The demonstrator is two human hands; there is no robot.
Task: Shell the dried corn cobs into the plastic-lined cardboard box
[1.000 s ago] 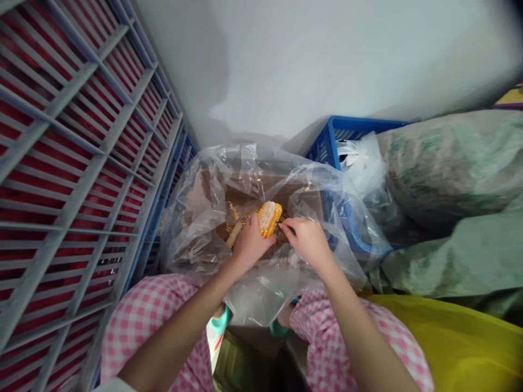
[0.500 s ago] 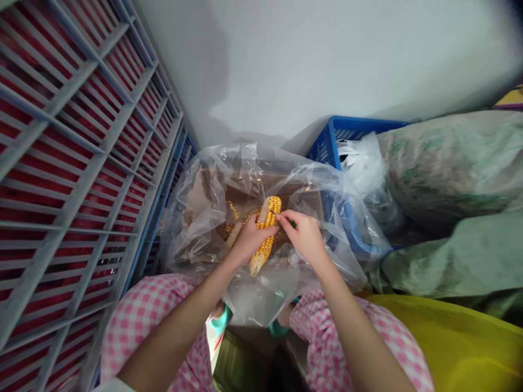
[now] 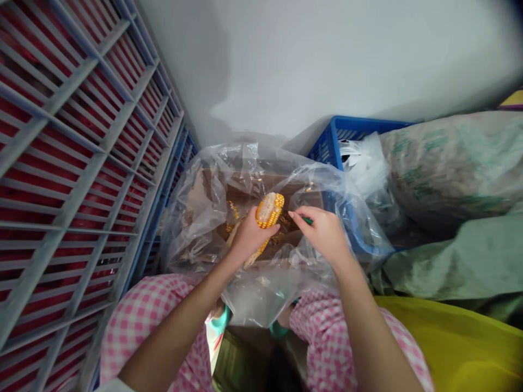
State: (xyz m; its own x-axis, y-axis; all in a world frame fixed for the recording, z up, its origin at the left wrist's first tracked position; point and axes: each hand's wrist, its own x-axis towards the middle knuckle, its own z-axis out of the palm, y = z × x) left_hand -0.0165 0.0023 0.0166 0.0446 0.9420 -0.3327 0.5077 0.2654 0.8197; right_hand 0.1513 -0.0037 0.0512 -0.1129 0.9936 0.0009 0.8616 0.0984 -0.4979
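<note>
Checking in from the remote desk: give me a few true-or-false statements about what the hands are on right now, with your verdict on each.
1. The left hand grips the corn cob. True.
2. The right hand is touching the cob. False: it is apart from the cob, with a small green item at its fingers.
3. Loose kernels lie on cardboard inside the clear plastic liner. True.
4. The cob is completely stripped. False: rows of yellow kernels remain beside a pale bare patch.
</note>
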